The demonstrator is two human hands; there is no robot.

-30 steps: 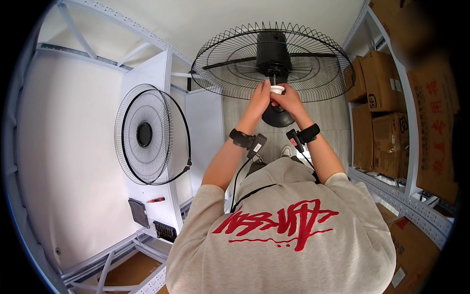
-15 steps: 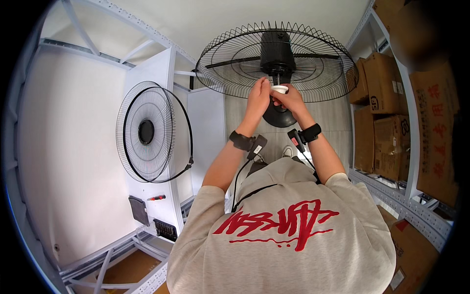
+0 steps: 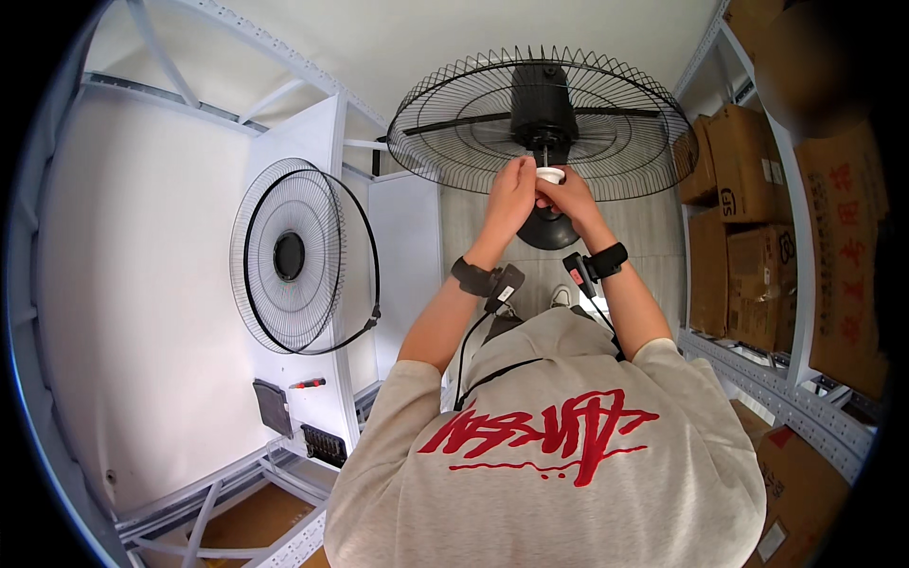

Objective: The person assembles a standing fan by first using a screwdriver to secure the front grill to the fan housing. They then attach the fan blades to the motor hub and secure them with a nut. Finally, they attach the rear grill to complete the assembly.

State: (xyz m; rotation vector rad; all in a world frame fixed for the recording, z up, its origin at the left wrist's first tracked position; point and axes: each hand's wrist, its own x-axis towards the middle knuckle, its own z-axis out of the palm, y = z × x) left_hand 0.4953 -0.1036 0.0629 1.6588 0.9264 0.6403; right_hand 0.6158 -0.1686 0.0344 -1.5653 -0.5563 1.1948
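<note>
A white round plastic nut sits between my hands, just below the thin metal shaft of a black standing fan. My right hand is closed on its right side, thumb and fingers wrapped round it. My left hand has its fingers together against the nut's left edge; its inner fingertips are partly hidden. Whether the nut touches the shaft I cannot tell. The fan's motor housing stands above, in front of the black wire rear grille. The fan's base shows below my hands.
On the shelf at left leans a round front grille with a black ring. Below it lie a red-and-black screwdriver, a dark flat piece and a black bit set. Cardboard boxes fill the right rack.
The whole view has shifted slightly. My left fingertips have come down a little closer against the nut's side. My right hand keeps its hold on the nut.
</note>
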